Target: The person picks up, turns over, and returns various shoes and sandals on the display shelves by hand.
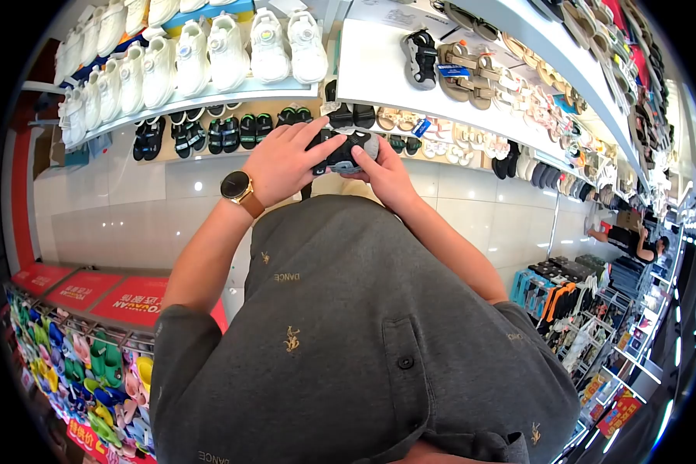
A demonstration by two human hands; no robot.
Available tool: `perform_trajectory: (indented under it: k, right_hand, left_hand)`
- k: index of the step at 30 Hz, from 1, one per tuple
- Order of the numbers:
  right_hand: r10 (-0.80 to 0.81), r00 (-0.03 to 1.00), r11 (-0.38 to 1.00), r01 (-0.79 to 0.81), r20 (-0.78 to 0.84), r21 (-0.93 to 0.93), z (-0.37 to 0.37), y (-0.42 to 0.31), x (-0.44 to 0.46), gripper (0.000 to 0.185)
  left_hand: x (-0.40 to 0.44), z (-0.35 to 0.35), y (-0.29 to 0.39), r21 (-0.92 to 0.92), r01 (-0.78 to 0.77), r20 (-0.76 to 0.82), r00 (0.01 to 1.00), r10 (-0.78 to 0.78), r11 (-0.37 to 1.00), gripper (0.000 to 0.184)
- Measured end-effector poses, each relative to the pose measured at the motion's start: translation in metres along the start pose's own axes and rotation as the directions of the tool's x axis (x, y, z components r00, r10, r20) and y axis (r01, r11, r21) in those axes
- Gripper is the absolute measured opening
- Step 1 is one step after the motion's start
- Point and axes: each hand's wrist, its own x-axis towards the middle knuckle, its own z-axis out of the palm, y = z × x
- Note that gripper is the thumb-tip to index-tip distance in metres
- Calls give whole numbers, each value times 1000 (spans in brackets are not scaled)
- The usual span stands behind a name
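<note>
A black sandal with a grey sole [346, 153] is between my two hands, in front of the lower shelf. My left hand [290, 158], with a watch [237, 185] on its wrist, has its fingers over the left part of the sandal. My right hand [387, 176] grips the sandal's right end, thumb on top and fingers partly hidden behind it. Just beyond the hands, black sandals [352, 116] stand on the low shelf. Above them on the white shelf sits another black sandal [421, 59] beside brown sandals [465, 73].
White shoes [193, 58] line the upper left shelf [178, 102]. Colourful clogs [104, 363] hang at the lower left beside red signs [131, 300]. Clothes racks [564, 298] stand at the right, with another person [626, 240] beyond them. Shiny tiled floor [155, 224] lies below the shelves.
</note>
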Motion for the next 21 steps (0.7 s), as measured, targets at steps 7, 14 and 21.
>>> perform_trajectory:
  k: [7,14,21]
  right_hand:
    - [-71,997,997,70,-23,-45,6,12,4,41]
    - [-34,999,989,33,-5,-148,17,11,6,44]
    - [88,996,981,-83,19,-173,21,10,13,43]
  left_hand:
    - [-14,7,-3,-245,97,-53,992,-113,965,55]
    - [-29,20,-16,-676,341,-73,851,-519,654,27]
    - [-31,21,-19,-859,287,-38,790,-611,424,23]
